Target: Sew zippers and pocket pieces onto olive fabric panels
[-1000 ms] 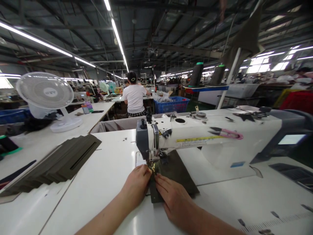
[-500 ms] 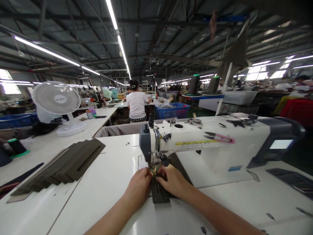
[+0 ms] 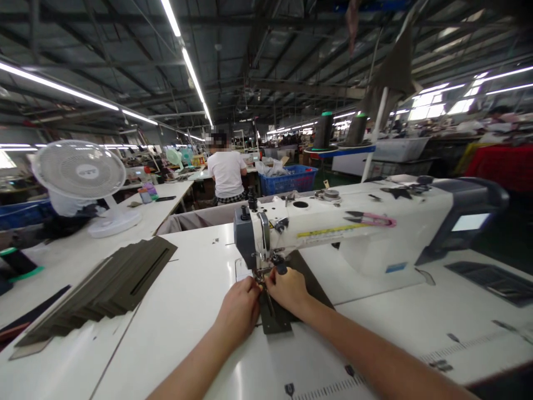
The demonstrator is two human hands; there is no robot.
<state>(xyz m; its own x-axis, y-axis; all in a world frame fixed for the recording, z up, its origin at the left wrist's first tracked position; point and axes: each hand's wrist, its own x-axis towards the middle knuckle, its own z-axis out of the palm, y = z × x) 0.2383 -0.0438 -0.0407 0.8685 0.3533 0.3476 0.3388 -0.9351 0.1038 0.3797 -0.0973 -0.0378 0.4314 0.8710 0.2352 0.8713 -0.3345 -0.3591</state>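
A dark olive panel with a long slot lies under the needle area of a white sewing machine. My left hand is closed at the panel's left edge, its fingertips pinched by the presser foot. Opposite it, my right hand pinches the panel beside the slot, just below the machine's head. Fingertips of both hands nearly meet, and a small gold-coloured bit between them is too small to name. On the left of the table, a fanned stack of similar olive panels lies flat.
A white fan and a black thread cone stand on the left table. Pink-handled thread snips rest on the machine arm. Ahead, a person in a white shirt sits near a blue crate. Thread cones stand behind the machine.
The view has shifted slightly to the right. Both hands stay close to the presser foot with fingers closed. The panel's near end has turned a little to the right.
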